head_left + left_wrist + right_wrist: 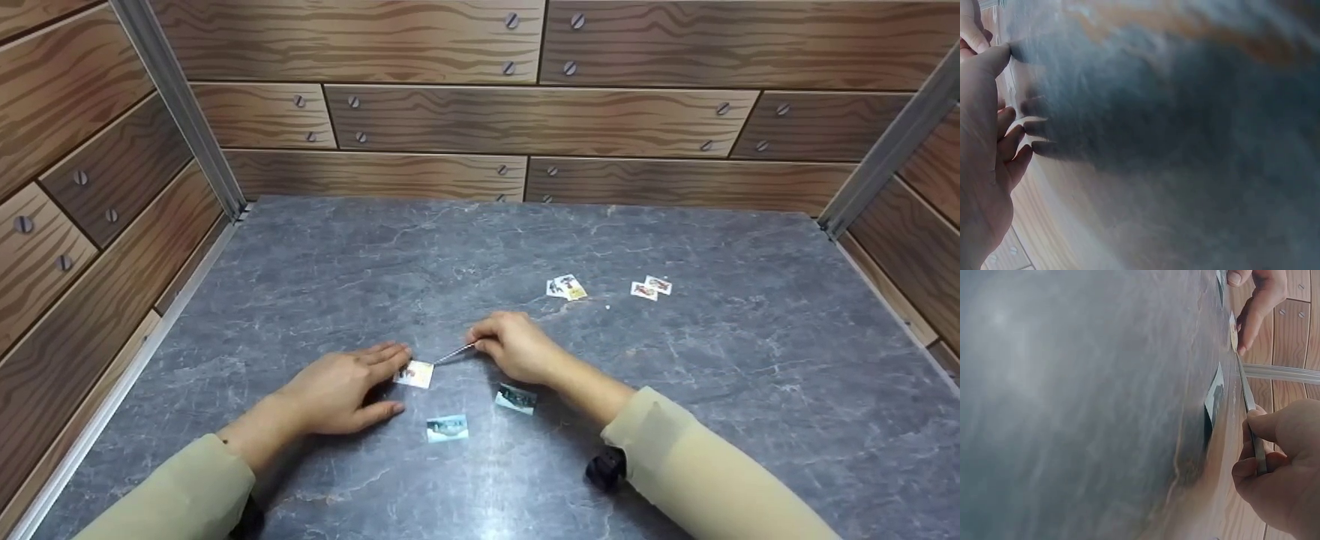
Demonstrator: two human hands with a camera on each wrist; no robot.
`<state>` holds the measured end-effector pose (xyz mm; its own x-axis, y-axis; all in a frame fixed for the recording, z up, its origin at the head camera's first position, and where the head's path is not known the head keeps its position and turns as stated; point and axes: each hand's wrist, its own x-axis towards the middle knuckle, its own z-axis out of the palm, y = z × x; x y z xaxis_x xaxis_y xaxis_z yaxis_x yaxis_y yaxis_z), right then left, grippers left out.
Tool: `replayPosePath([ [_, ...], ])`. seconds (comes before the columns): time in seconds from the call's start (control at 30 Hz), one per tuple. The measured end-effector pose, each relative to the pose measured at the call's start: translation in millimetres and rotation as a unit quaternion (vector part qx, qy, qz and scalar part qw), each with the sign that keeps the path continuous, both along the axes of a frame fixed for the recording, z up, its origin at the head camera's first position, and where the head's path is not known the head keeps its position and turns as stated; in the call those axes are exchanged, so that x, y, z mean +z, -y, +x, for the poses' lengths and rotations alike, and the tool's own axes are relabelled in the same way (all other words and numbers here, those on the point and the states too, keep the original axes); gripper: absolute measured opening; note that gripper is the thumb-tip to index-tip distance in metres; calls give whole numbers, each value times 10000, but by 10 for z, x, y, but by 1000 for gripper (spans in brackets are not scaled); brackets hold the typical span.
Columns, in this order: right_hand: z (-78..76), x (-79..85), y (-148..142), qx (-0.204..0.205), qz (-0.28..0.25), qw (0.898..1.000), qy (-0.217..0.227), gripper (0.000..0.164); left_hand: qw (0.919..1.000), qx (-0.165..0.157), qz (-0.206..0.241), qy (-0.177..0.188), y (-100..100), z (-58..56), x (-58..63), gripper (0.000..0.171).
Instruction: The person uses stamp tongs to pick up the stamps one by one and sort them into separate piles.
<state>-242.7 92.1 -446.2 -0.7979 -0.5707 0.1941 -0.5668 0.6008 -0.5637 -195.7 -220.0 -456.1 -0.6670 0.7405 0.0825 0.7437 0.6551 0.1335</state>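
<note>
My right hand [517,349] pinches slim metal tweezers [455,352] between thumb and fingers. Their tip meets the right edge of a small white, stamp-like picture card [421,373], and in the right wrist view the tweezers [1248,396] run up to that same card [1233,331]. On the card's left side rest the extended fingers of my left hand [337,390], covering part of it. In the left wrist view that hand [982,152] lies flat to the table, its fingertips down. Two teal picture cards [447,428] [516,399] lie nearer to me, between the forearms.
Farther back lie two overlapping yellow-and-white cards [570,287] and, right of them, a pair with red figures [651,288]. A tiny white scrap [607,307] sits between. Wood-patterned walls [450,116] with metal corner posts enclose the grey marbled table [375,262].
</note>
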Motion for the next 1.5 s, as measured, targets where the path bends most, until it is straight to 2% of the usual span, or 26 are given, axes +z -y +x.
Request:
replayPosePath([
  [0.1, -3, 7, -50, 61, -47, 9999, -134, 11, 10000, 9, 29, -75, -6, 1, 15, 79],
  [0.13, -61, -72, -85, 114, -82, 9996, -228, 11, 9999, 3, 40, -95, -9, 0, 18, 79],
  [0.33, -93, -2, -268, -37, -66, 9997, -249, 11, 9996, -48, 168, -239, -14, 4, 30, 76],
  [0.37, -47, 94, -293, -116, -39, 9998, -187, 12, 9994, -73, 189, -270, -18, 8, 33, 75],
  [0.5, -87, 113, -460, -223, -103, 9994, -243, 14, 9988, -238, 207, -383, -66, 22, 43, 70],
  [0.73, -131, 192, -750, -569, -105, 9983, -83, 14, 9973, -666, 31, -303, -328, 106, 85, 67],
  [0.9, -144, 252, -938, -878, -149, 9960, 32, 15, 9925, -1174, -177, -304, -597, 173, 90, 66],
  [1.03, -159, 286, -1067, -1034, -234, 9943, 92, 15, 9883, -1454, -324, -314, -771, 203, 80, 67],
  [1.33, -181, 405, -1349, -1343, -341, 9902, 201, 18, 9838, -1692, -559, -206, -921, 202, 55, 66],
  [1.5, -201, 480, -1549, -1586, -268, 9870, 67, 19, 9829, -1723, -588, -274, -947, 198, 69, 65],
])
